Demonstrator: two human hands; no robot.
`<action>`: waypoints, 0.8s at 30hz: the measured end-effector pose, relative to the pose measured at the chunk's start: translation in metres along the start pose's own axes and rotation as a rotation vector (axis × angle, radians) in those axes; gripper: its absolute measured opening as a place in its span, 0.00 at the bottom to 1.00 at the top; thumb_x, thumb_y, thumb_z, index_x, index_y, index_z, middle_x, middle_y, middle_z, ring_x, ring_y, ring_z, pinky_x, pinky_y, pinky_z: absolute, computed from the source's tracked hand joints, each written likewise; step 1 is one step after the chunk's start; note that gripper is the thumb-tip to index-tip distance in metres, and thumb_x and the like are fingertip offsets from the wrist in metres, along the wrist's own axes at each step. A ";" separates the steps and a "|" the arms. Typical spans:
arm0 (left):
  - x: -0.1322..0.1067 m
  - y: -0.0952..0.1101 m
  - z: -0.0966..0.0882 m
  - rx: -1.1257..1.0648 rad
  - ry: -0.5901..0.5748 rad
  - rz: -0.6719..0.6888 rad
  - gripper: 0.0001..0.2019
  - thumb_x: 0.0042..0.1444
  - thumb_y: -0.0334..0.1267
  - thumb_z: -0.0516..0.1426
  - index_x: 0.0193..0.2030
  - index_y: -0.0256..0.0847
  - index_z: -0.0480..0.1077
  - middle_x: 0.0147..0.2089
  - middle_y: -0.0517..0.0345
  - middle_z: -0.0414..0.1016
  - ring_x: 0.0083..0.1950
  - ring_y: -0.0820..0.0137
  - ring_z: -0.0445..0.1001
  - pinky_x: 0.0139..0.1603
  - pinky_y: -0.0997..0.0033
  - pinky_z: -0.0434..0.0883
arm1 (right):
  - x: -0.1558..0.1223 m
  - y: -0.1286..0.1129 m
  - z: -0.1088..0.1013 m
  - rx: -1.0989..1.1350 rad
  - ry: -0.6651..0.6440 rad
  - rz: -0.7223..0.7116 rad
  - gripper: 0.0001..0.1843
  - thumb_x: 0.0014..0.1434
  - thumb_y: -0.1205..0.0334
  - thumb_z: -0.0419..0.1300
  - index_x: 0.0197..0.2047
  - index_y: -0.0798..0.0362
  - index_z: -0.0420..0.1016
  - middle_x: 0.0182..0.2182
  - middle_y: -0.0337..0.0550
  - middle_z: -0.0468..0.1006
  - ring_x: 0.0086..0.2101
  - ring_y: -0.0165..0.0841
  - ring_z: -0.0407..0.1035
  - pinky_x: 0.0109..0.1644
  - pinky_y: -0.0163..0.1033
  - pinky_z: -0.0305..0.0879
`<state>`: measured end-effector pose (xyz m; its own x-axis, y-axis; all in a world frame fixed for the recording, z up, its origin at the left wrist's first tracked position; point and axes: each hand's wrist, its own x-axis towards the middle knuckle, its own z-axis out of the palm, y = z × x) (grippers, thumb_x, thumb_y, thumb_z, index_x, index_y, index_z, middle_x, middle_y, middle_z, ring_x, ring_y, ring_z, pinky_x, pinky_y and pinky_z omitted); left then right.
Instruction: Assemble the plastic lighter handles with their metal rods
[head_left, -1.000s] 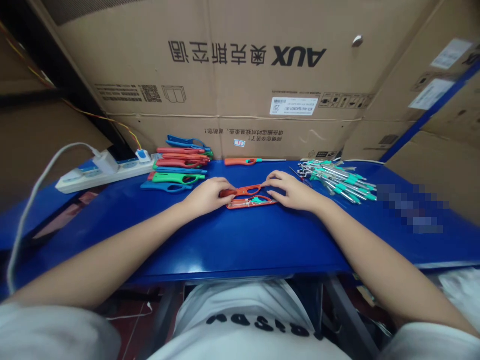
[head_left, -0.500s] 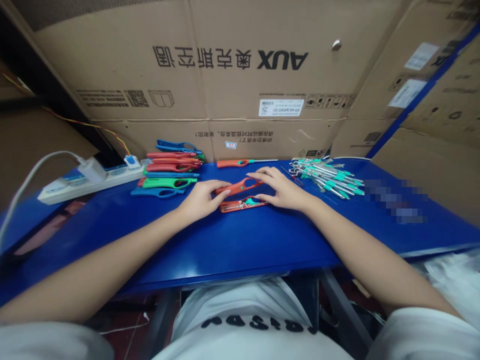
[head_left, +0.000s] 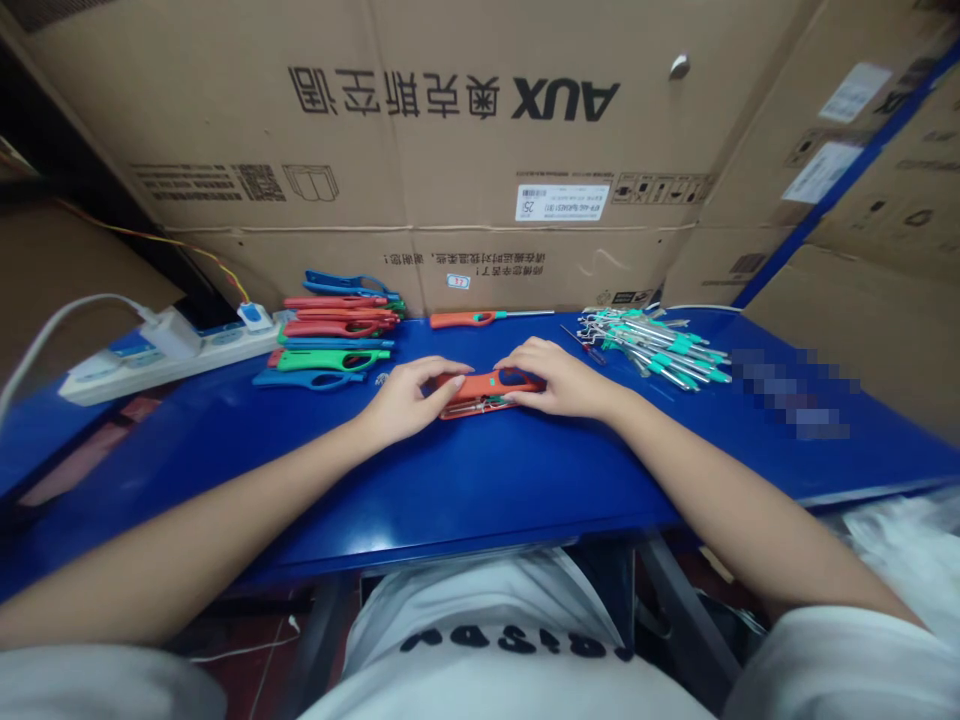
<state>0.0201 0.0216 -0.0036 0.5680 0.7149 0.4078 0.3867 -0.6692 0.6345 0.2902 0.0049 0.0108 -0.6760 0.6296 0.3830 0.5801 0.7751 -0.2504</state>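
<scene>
An orange plastic lighter shell (head_left: 487, 386) lies on the blue table (head_left: 480, 480), its upper half set down over the lower half that holds a metal-and-teal insert. My left hand (head_left: 409, 398) grips its left end with curled fingers. My right hand (head_left: 559, 378) presses on its right end, fingers bent over the top. Both halves lie together between my hands.
A stack of red, green and blue lighter shells (head_left: 334, 330) lies at the back left, beside a white power strip (head_left: 161, 350). One assembled orange lighter (head_left: 480, 318) rests by the cardboard boxes (head_left: 450, 150). A heap of metal-and-teal inserts (head_left: 660, 345) lies to the right.
The upper orange half, held tilted above the lower half before, has come down onto it. Both hands have closed in over the joined shell.
</scene>
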 end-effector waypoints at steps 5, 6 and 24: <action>-0.002 0.000 -0.004 0.263 -0.102 0.211 0.18 0.68 0.46 0.53 0.57 0.39 0.74 0.52 0.48 0.79 0.54 0.61 0.74 0.58 0.60 0.70 | -0.002 0.000 0.002 0.092 -0.017 -0.003 0.17 0.64 0.54 0.62 0.53 0.51 0.73 0.47 0.49 0.78 0.46 0.41 0.68 0.54 0.49 0.65; -0.002 -0.001 -0.004 0.277 -0.129 0.218 0.19 0.67 0.47 0.54 0.58 0.39 0.73 0.52 0.48 0.78 0.54 0.61 0.74 0.57 0.61 0.70 | -0.002 0.001 0.002 0.121 -0.029 -0.005 0.17 0.64 0.54 0.62 0.53 0.51 0.73 0.47 0.49 0.78 0.47 0.41 0.68 0.54 0.49 0.65; -0.001 0.003 -0.011 0.406 -0.247 0.245 0.17 0.61 0.46 0.58 0.54 0.41 0.75 0.48 0.52 0.79 0.48 0.61 0.76 0.48 0.65 0.70 | -0.002 0.004 0.015 0.160 -0.088 0.040 0.20 0.65 0.50 0.61 0.55 0.50 0.74 0.49 0.49 0.75 0.50 0.41 0.68 0.57 0.50 0.63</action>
<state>0.0121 0.0212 0.0051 0.8120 0.4918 0.3143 0.4434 -0.8700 0.2156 0.2874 0.0076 -0.0041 -0.6949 0.6568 0.2926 0.5324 0.7435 -0.4047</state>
